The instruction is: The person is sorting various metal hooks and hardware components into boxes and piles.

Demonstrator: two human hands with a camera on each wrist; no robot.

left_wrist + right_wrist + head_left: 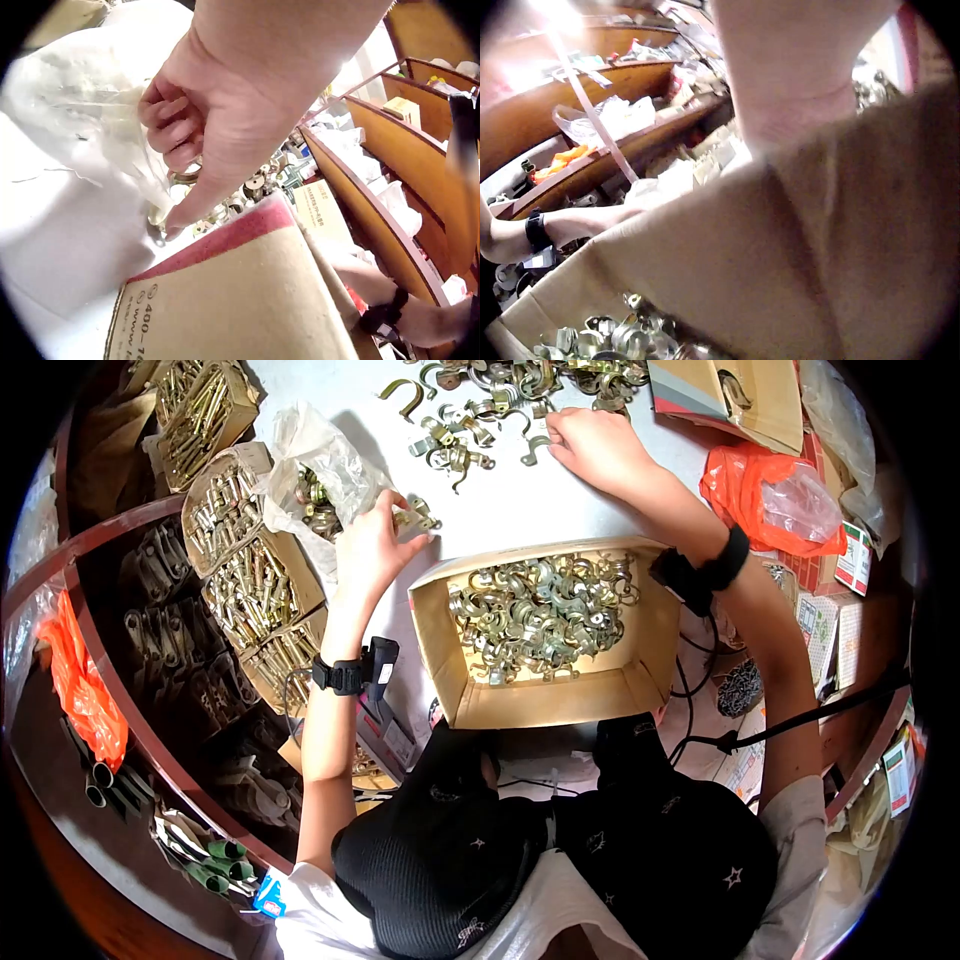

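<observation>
The left hand (372, 552) grips the plastic bag (345, 455); the right hand's (600, 452) hold is unclear. Ease hooked pipe clamps (458, 458) apart gently.

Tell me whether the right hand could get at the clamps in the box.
Probably yes: the box is open on top, nothing covers the clamps, and the right hand is just past the box's far side, needing only to draw back.

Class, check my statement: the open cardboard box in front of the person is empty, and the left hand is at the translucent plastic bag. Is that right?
Not quite: the cardboard box is not empty. The head view shows it holding a pile of metal pieces. The left hand is indeed at the translucent plastic bag.
</observation>
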